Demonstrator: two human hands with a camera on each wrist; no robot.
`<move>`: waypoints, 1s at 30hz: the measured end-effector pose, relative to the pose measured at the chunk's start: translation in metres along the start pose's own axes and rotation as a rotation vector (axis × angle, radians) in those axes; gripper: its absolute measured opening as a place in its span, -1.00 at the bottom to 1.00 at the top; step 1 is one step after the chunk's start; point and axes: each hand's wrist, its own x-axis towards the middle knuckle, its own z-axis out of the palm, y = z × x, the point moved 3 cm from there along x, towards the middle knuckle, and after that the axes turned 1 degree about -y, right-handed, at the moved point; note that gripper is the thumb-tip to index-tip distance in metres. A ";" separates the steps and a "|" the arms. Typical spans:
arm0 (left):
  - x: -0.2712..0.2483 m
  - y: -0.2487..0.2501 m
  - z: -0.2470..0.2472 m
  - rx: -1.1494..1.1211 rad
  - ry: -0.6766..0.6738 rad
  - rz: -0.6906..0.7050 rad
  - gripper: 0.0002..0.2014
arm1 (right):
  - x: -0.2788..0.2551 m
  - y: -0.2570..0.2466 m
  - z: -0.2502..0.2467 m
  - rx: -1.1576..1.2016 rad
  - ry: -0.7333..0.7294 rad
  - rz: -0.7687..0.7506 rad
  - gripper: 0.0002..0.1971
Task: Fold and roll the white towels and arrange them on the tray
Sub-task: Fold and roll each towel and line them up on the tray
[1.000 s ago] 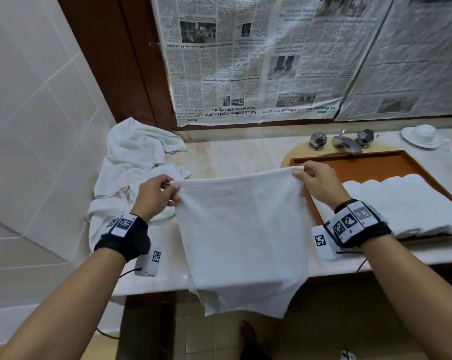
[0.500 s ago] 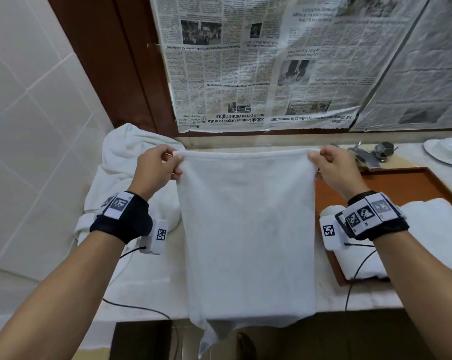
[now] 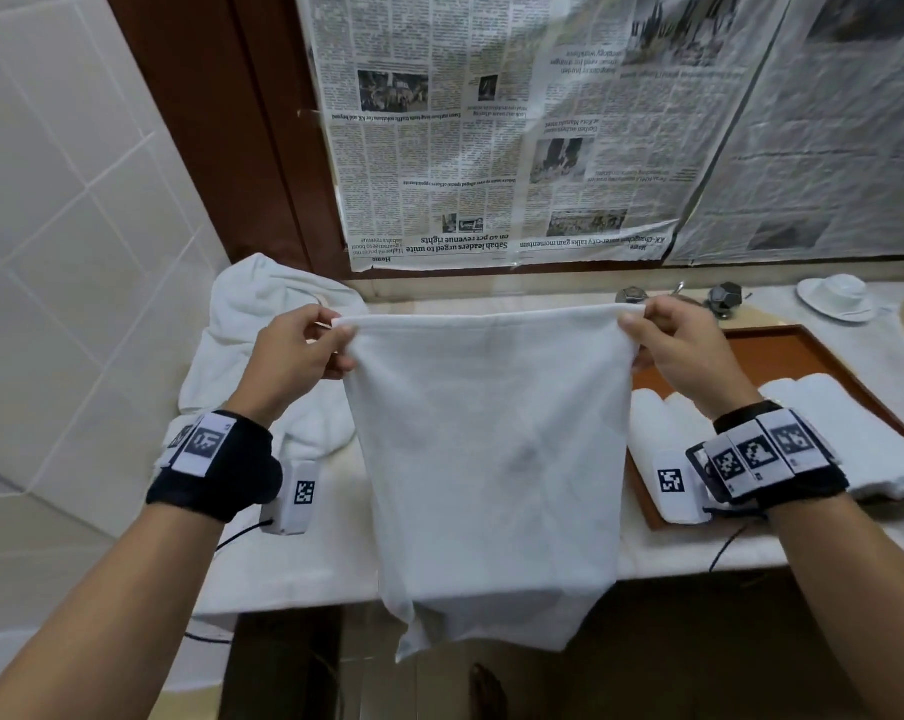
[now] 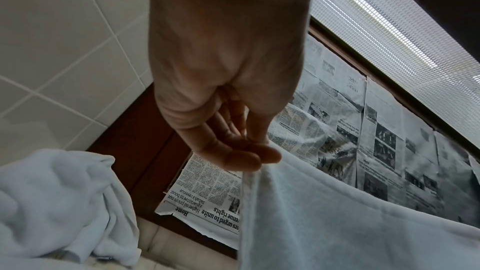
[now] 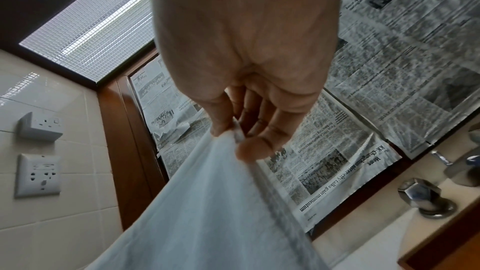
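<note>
Head view, from the left: a heap of loose white towels [image 3: 262,350] lies crumpled on the pale worktop [image 3: 294,574] against the tiled wall. Just right of it the left hand [image 3: 294,361] is raised above the worktop, its grip pinching the upper left corner of a white towel [image 3: 491,459] between thumb and fingertips. The towel hangs flat from its top edge, stretched level between both hands, and its lower end drops past the front edge of the worktop, one corner hanging lower than the rest. The right hand [image 3: 683,350] holds the upper right corner, its grip also pinched shut on the cloth. Beyond it a brown tray [image 3: 824,350] sits on the worktop with rolled white towels [image 3: 855,433] laid side by side across it. Behind the tray stand the tap handles [image 3: 725,296], and a white cup on a saucer [image 3: 837,296] rests at the far right. Newspaper sheets [image 3: 491,148] cover the surface above the worktop.

Left wrist view shows the fingertips [image 4: 241,159] pressed together on the towel's hemmed corner [image 4: 249,178]. Right wrist view shows the thumb and forefinger [image 5: 252,149] nipping the hem, the cloth falling away below.
</note>
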 end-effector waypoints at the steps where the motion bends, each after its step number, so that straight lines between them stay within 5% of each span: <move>1: -0.010 0.001 0.000 -0.004 -0.004 -0.002 -0.81 | -0.010 -0.001 -0.001 0.008 0.002 0.010 -0.81; 12: -0.089 0.001 0.001 -0.017 -0.021 -0.022 -0.82 | -0.094 0.008 -0.020 0.027 -0.005 0.029 -0.83; 30: -0.149 0.030 0.012 -0.003 0.002 0.008 -0.86 | -0.126 0.003 -0.057 0.086 -0.065 -0.041 -0.79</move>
